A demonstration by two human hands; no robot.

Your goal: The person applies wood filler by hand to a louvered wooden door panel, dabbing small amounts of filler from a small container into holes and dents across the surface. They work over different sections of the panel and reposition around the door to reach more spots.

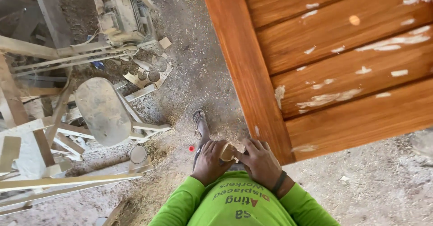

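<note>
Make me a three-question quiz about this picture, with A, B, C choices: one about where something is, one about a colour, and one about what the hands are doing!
1. Where is the big wooden door panel?
A. To the person's right
B. To the person's left
C. Under the person's foot

2. What colour are the sleeves?
A. Red
B. Bright green
C. Black

3. What are the left hand and right hand doing?
A. Hanging apart, empty
B. Pressing flat on the panel
C. Holding a small tan piece together

Answers:
1 A, it fills the picture's right side.
2 B, both arms show green.
3 C, the fingers of both close around it.
</note>
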